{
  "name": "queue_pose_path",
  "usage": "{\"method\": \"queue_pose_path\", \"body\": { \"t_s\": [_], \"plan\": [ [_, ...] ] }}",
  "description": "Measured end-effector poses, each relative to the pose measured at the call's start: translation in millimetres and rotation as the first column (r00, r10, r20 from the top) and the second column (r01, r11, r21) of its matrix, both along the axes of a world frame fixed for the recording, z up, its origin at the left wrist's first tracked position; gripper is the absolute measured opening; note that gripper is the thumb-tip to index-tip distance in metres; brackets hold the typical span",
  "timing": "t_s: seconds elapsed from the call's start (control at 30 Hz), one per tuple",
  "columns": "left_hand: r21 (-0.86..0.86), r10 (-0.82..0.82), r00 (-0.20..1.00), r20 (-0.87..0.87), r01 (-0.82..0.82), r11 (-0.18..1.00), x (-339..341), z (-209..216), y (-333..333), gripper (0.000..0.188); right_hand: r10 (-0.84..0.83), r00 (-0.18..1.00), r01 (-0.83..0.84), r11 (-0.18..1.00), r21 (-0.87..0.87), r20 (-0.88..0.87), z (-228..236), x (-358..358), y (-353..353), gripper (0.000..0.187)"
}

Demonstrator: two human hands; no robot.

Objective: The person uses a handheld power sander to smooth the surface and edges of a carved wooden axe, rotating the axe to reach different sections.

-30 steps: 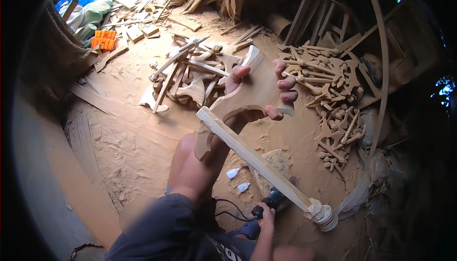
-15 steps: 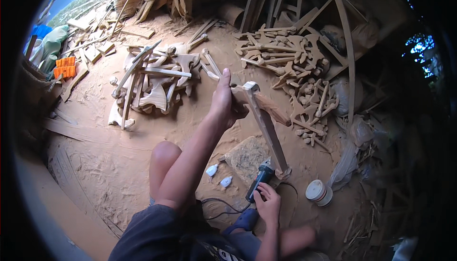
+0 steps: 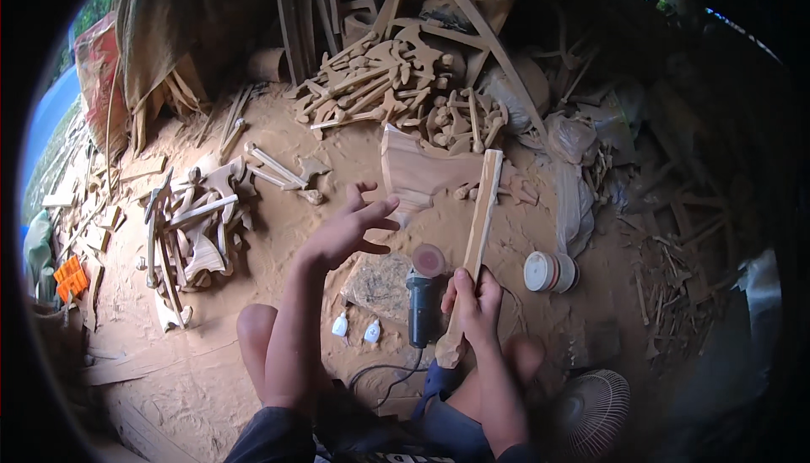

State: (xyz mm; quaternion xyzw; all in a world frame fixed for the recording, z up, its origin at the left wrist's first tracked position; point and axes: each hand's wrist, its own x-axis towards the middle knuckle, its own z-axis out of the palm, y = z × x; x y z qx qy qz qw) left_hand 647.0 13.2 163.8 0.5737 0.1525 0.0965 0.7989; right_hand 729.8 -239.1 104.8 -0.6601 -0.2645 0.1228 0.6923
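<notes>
My right hand (image 3: 477, 304) is closed around the lower part of a long wooden leg (image 3: 479, 231), which stands tilted with its thick knobbed end low by my knee. Behind its upper part shows a broad, curved wooden panel (image 3: 422, 167); whether the two are joined I cannot tell. My left hand (image 3: 350, 228) is in the air below the panel's left end, fingers spread, holding nothing. Between my hands, an angle grinder (image 3: 421, 309) with a reddish disc lies beside a flat stone slab (image 3: 375, 280). Two small white bottles, one nearer the left (image 3: 340, 324), lie in front of the slab.
Carved wooden parts are heaped at left (image 3: 198, 231) and at the far middle (image 3: 388, 83). A white tub (image 3: 550, 272) sits at right, with plastic bags (image 3: 574, 201) beyond. A fan (image 3: 595, 412) stands at lower right. The grinder's cord (image 3: 384, 370) curls near my legs.
My left hand has let go of the wooden piece and opened. My right hand has left the grinder and now grips the leg. The view has turned right.
</notes>
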Motion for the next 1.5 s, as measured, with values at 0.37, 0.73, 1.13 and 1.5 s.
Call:
{"method": "queue_pose_path", "body": {
  "t_s": [0.37, 0.73, 1.13, 1.5],
  "plan": [
    [0.346, -0.492, 0.815, -0.307, 0.577, 0.739, 35.4, -37.8, -49.2, 0.055, -0.243, 0.958, 0.280, 0.902, 0.329, -0.150, 28.0, 34.1, -37.6, 0.029],
    [0.505, -0.438, 0.890, -0.127, 0.438, 0.744, 37.1, -48.5, -71.3, 0.034, -0.061, 0.976, 0.135, 0.920, 0.368, -0.207, 30.1, 38.9, -60.6, 0.045],
    [0.947, 0.091, 0.944, 0.317, -0.321, 0.030, 4.6, -10.5, -14.0, 0.079, 0.302, 0.805, -0.101, 0.918, -0.384, 0.510, 11.5, 48.3, -49.7, 0.035],
    [0.863, 0.590, 0.797, 0.125, -0.381, 0.332, -33.9, -44.6, 15.1, 0.060, -0.092, 0.971, 0.236, 0.505, -0.830, 0.220, -162.1, 27.3, -31.4, 0.050]
  ]
}}
